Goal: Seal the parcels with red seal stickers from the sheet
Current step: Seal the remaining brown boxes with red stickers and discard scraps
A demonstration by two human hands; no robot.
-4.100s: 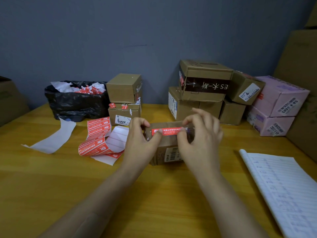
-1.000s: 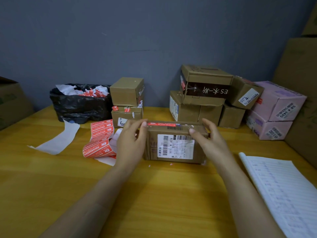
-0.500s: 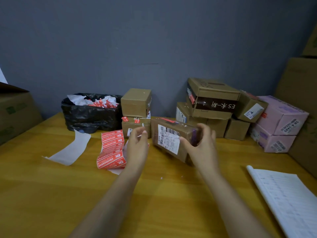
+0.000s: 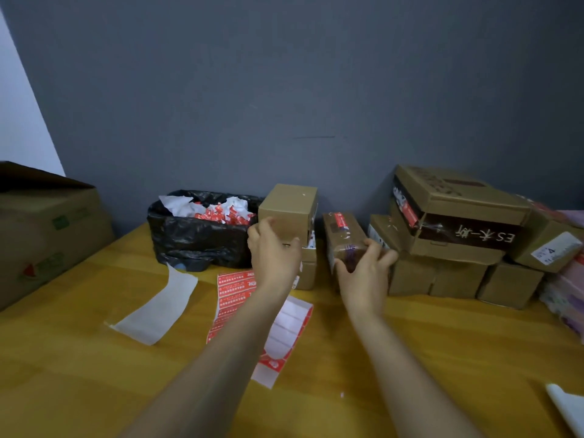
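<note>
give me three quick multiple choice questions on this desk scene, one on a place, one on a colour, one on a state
1. Where does the black bin bag stand?
A) left of the stacked small cartons
B) on top of the cartons
C) right of the parcel

2. What colour is the seal sticker on the parcel in the right hand?
A) blue
B) red
C) green

3. What is the right hand doing?
A) lying flat and empty
B) holding a pen
C) gripping the parcel

Answers:
1 A, the bag sits on the table beside the cartons, on their left.
2 B, a red strip lies on the parcel's top.
3 C, its fingers curl round the parcel's near end.
</note>
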